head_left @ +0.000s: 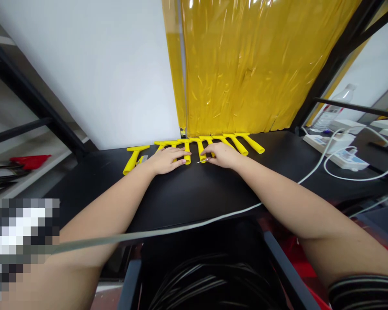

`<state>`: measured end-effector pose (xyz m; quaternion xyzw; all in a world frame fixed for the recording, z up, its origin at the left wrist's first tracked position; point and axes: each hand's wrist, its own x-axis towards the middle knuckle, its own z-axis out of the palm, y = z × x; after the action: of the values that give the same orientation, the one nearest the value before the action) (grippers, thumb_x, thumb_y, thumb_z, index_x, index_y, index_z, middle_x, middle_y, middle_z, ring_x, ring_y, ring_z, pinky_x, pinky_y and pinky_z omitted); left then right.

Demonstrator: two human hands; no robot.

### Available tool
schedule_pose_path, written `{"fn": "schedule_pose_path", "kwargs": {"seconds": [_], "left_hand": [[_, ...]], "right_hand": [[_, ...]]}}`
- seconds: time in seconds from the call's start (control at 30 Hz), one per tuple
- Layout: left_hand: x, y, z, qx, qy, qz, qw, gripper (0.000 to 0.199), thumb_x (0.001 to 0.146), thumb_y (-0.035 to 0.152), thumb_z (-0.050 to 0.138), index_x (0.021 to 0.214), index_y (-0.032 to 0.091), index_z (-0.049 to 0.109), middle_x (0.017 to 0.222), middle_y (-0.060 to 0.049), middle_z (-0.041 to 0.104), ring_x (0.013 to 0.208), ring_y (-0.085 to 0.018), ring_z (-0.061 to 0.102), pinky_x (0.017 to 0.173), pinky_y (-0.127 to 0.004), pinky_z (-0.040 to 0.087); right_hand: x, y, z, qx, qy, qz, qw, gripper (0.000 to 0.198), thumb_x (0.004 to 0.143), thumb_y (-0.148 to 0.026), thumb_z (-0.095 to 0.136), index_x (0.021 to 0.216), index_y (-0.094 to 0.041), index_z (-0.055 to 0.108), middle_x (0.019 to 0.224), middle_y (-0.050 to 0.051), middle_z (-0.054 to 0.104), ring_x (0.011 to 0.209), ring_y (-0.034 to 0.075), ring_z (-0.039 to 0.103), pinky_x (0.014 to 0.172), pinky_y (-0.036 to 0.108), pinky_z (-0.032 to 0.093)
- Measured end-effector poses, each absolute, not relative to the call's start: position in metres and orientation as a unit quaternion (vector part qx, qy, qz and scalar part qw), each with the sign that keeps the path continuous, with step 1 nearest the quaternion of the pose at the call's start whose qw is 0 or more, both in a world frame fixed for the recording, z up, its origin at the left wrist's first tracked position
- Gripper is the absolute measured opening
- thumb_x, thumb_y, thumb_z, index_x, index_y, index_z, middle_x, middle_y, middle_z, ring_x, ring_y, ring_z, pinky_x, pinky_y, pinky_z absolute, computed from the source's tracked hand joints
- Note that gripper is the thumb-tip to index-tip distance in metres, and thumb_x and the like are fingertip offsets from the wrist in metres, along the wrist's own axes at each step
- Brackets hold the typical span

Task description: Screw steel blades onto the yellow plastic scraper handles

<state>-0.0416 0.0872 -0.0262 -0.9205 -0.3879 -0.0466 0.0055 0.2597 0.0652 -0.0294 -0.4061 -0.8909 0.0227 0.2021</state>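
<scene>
Several yellow T-shaped plastic pieces, which look like squeegee or scraper handles, lie in a row along the back of the black table (177,198). My left hand (168,159) rests over one yellow T-shaped handle (188,158), its thumb and index finger closed at its lower end. In my right hand (224,155) a thin, pointed metal tool (203,161) is pinched between the fingers, over the neighbouring yellow handle (201,150). Its exact kind is too small to make out. Left of my left hand, a small grey and yellow item (142,160) lies beside the end handle (134,158).
Behind the table stand a white panel (116,77) and a yellow plastic sheet (245,64). White power strips (345,157) with cables and a clear bottle (333,110) are at the right. A pale cable (194,224) crosses in front of my forearms. Black frame posts flank the table.
</scene>
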Motion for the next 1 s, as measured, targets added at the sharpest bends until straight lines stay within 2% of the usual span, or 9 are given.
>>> {"fn": "schedule_pose_path", "kwargs": {"seconds": [0.27,0.4,0.57,0.67,0.8,1.0], "left_hand": [[-0.045,0.086,-0.025,-0.920,-0.390,-0.047,0.000,0.064,0.105,0.071,0.031,0.156,0.039,0.053,0.168,-0.004,0.046,0.153,-0.030,0.045,0.127,-0.054,0.032],[-0.045,0.085,-0.024,-0.919,-0.392,-0.042,0.000,0.065,0.106,0.071,0.029,0.157,0.038,0.052,0.169,-0.004,0.045,0.154,-0.030,0.044,0.127,-0.054,0.032],[-0.045,0.078,-0.020,-0.914,-0.404,-0.046,0.001,0.065,0.106,0.070,0.031,0.162,0.040,0.044,0.170,-0.004,0.043,0.156,-0.033,0.040,0.127,-0.062,0.030],[-0.048,0.076,-0.015,-0.910,-0.404,-0.094,0.006,0.066,0.107,0.066,0.030,0.163,0.033,0.043,0.167,-0.006,0.048,0.154,-0.032,0.043,0.126,-0.055,0.035],[-0.063,0.083,-0.011,-0.882,-0.437,-0.173,0.022,0.063,0.110,0.057,0.024,0.158,0.025,0.050,0.156,-0.008,0.059,0.143,-0.030,0.054,0.122,-0.050,0.042],[-0.101,0.107,-0.012,-0.809,-0.552,-0.199,0.032,0.053,0.106,0.049,0.035,0.148,0.025,0.058,0.149,-0.011,0.063,0.142,-0.032,0.055,0.122,-0.055,0.041]], "right_hand": [[0.257,0.065,-0.032,-0.413,-0.887,0.027,0.203,0.029,0.092,-0.021,0.073,0.121,-0.025,0.078,0.125,0.008,0.077,0.117,0.029,0.071,0.106,0.043,0.053],[0.263,0.065,-0.028,-0.410,-0.885,0.035,0.218,0.037,0.087,-0.028,0.078,0.124,-0.022,0.075,0.125,0.011,0.075,0.116,0.030,0.069,0.104,0.045,0.052],[0.296,0.068,-0.015,-0.475,-0.815,0.068,0.325,0.028,0.087,-0.026,0.071,0.114,-0.019,0.075,0.113,0.010,0.075,0.098,0.026,0.069,0.090,0.040,0.055],[0.320,0.074,-0.008,-0.551,-0.732,0.111,0.384,0.031,0.085,-0.029,0.071,0.114,-0.018,0.072,0.101,0.008,0.073,0.083,0.022,0.065,0.083,0.039,0.054],[0.337,0.082,-0.005,-0.609,-0.649,0.113,0.442,0.024,0.084,-0.025,0.070,0.106,-0.017,0.070,0.100,0.009,0.071,0.086,0.023,0.064,0.088,0.040,0.052],[0.343,0.090,-0.008,-0.626,-0.612,0.114,0.469,0.017,0.084,-0.023,0.066,0.100,-0.018,0.068,0.098,0.008,0.071,0.086,0.022,0.063,0.090,0.040,0.052]]}}
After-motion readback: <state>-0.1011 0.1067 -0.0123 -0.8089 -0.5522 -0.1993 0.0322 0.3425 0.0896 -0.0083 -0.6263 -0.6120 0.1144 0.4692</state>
